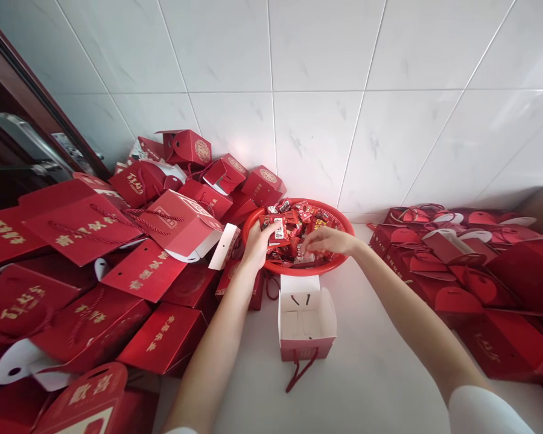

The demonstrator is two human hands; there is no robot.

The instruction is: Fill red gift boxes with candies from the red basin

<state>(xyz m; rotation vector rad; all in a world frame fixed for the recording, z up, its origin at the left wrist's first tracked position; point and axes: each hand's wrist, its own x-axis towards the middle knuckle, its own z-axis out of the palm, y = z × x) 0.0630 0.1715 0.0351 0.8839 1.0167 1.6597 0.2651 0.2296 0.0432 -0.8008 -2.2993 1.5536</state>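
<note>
A red plastic basket (pixel 328 266) full of wrapped candies (pixel 294 220) stands against the wall. My left hand (pixel 257 242) is over its left side, closed around red-wrapped candy (pixel 278 234); how many pieces it holds I cannot tell. Inside the basket's right half, my right hand (pixel 329 240) has its fingers pinched together down at the candies. Whatever lies between those fingertips is too small to make out. Just in front of the basket, a red gift box (pixel 306 348) stands open with its white inside bare and a cord handle hanging over the front.
A heap of red gift boxes (pixel 163 343) with cord handles fills the left side, close to my left forearm. More red boxes (pixel 493 343) stand in rows at the right. Behind is a tiled wall (pixel 317 138); a door handle (pixel 34 144) shows at far left.
</note>
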